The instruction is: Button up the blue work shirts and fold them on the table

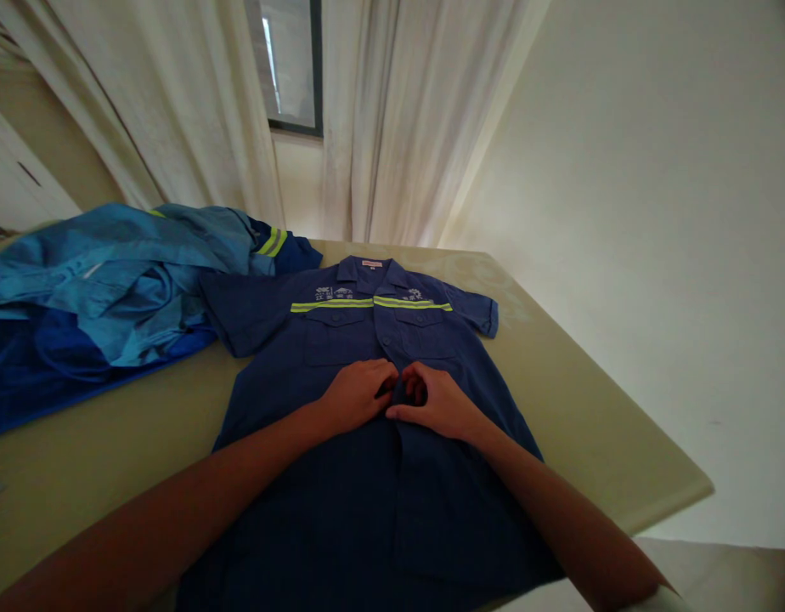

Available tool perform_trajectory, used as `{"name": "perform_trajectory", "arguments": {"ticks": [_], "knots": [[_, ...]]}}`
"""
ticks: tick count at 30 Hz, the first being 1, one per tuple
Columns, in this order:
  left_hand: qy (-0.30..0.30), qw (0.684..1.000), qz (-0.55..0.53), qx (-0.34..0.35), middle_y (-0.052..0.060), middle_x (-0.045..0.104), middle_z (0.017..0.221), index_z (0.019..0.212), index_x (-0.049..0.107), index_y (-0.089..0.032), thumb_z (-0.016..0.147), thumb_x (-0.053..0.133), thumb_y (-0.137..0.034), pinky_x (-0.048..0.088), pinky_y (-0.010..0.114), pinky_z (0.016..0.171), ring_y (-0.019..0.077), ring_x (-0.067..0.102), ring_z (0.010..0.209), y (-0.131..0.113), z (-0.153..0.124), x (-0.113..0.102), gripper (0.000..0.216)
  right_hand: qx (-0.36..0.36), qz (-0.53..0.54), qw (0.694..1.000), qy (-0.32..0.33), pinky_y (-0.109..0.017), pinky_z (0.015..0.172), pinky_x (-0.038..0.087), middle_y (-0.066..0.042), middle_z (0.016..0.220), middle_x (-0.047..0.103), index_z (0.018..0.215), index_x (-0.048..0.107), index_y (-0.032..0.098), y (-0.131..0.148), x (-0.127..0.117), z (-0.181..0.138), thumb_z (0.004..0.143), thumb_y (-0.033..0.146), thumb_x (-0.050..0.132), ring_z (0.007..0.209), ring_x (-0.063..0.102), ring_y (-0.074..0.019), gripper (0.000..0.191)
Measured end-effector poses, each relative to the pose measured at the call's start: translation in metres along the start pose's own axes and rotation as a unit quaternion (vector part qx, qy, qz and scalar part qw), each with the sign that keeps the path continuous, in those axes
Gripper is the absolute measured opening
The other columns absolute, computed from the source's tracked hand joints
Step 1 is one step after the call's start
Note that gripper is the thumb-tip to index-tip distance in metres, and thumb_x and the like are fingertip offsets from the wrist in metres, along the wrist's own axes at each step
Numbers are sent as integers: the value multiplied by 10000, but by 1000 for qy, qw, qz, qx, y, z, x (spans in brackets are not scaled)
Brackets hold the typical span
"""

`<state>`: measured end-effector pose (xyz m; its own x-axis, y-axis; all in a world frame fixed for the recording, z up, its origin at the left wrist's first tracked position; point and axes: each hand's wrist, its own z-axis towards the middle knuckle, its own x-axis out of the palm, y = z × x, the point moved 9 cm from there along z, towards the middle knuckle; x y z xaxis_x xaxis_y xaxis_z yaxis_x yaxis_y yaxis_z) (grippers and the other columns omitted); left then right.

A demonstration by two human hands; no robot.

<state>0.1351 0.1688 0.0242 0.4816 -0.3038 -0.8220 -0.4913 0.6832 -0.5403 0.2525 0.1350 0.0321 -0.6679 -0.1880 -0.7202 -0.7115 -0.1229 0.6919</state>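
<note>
A dark blue short-sleeved work shirt [367, 476] with a yellow reflective stripe across the chest lies flat, front up, on a pale table [558, 399]. My left hand [358, 393] and my right hand [434, 399] meet at the shirt's front placket, just below the chest pockets. Both have their fingers curled and pinched on the placket fabric at mid-chest. What is between the fingertips is too small to make out beyond the cloth. The collar points away from me.
A heap of lighter blue work clothes [105, 289] with reflective stripes lies on the table's left side, touching the shirt's left sleeve. White curtains [392, 119] and a window hang behind. The table's right edge drops off near a bare wall.
</note>
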Motion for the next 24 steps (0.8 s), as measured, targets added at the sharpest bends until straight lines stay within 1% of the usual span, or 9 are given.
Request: {"name": "perform_trajectory", "arguments": {"ticks": [2,5,7,9,11,15,19,22,24], "knots": [[4,1000,7,12,0,697,971,974,649,-236,915,644,-167,450,308,764,193,664,902,-2,0,1,91,-4,-38,999,-2,-284,673,434,-23,893,697,1048,661,187,4,-1,-3,747,478,880,763,627,-178,473],[8,1000,15,14,3,697,1004,1013,654,-239,942,646,-203,461,313,787,194,666,917,-4,-1,2,80,-14,-79,997,-13,-290,722,425,-31,899,698,1027,666,179,9,-2,-4,779,257,788,802,626,-185,288],[10,1000,18,6,6,695,1016,1032,653,-240,954,647,-229,468,318,794,200,667,927,-5,-1,2,80,-14,-88,996,-19,-285,724,415,-32,888,703,1023,680,175,10,-2,-4,769,140,701,795,624,-181,257],[12,999,28,-13,15,688,1020,1021,648,-236,961,635,-236,473,326,790,209,666,931,-7,-1,2,62,-10,-83,996,-27,-279,708,404,-28,859,708,1000,699,177,7,-4,-2,778,92,634,763,622,-171,246],[16,998,45,-36,29,678,1027,999,639,-227,964,619,-238,479,337,783,220,663,923,-9,-2,2,43,1,-69,997,-41,-274,688,400,-20,816,708,951,706,181,2,-7,0,802,90,604,726,621,-162,202],[6,997,60,-53,44,659,1024,974,624,-218,976,603,-276,490,355,798,225,648,897,-9,-4,4,63,13,-14,998,-64,-260,662,413,-8,763,699,871,690,181,-9,-13,4,838,192,661,685,618,-152,46],[-9,998,55,-35,42,657,1015,969,609,-214,988,599,-293,490,356,808,222,639,909,-9,-6,4,82,3,4,998,-65,-247,617,367,26,663,625,775,673,186,-13,-15,6,839,183,629,626,560,-128,77],[-8,998,59,-30,39,674,1007,991,597,-216,986,600,-278,487,352,799,219,645,910,-12,-7,3,63,-11,23,998,-60,-244,603,346,40,647,588,791,678,188,-12,-12,6,835,151,589,613,528,-120,106],[1,996,82,-34,49,682,1014,997,594,-213,990,589,-275,485,358,785,230,653,917,-14,-7,4,63,-21,42,997,-55,-244,609,361,36,670,599,819,681,189,-12,-11,6,845,189,619,627,532,-124,67]]}}
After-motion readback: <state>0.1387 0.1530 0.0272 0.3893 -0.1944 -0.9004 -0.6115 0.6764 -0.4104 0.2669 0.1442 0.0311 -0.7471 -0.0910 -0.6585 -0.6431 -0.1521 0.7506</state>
